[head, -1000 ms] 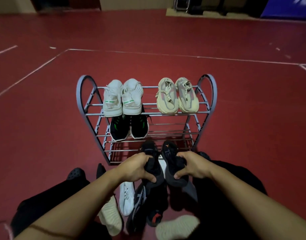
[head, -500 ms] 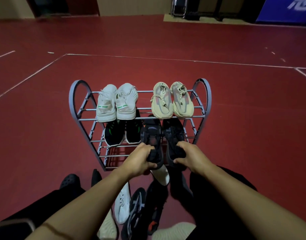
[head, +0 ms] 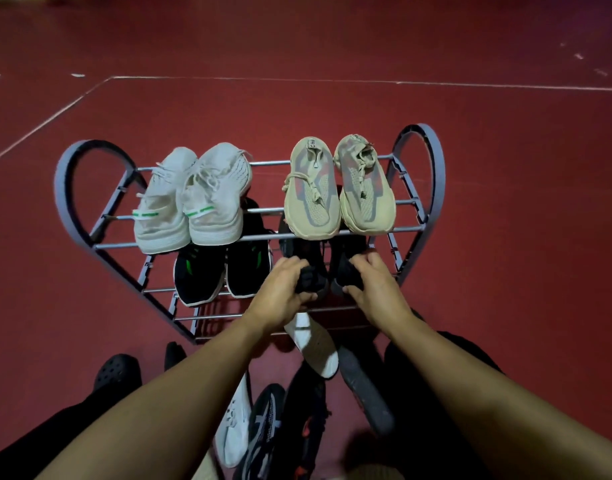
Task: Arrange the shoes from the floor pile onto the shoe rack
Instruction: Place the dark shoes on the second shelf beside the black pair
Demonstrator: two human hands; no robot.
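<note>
Three pairs are already settled on the shoe rack (head: 76, 188): a white pair (head: 190, 206) and a beige pair (head: 339, 192) on the top tier, and a black pair with green marks (head: 221, 271) on the left of the middle tier; a fourth, the dark pair (head: 318, 258), is being set into the right half of that middle tier, under the beige pair. The left hand (head: 283, 292) is closed around the heel of the left dark shoe and the right hand (head: 373, 285) around the heel of the right one, so neither has been let go; whether the soles are fully borne by the rails cannot be told, since the tier is in shadow and partly covered by the hands. The long axis of each dark shoe runs front to back across the rails, toes pointed away from the person under the top tier and heels toward the person, the two shoes side by side and roughly parallel, matching the pairs already placed. The bottom tier appears unfilled; on the red floor (head: 505, 202) near the person's knees the floor pile (head: 273, 417) remains, in which a white shoe, a grey-and-black shoe, a black shoe with red marks and an upturned white sole can be made out; the work is therefore judged to be about half done.
</note>
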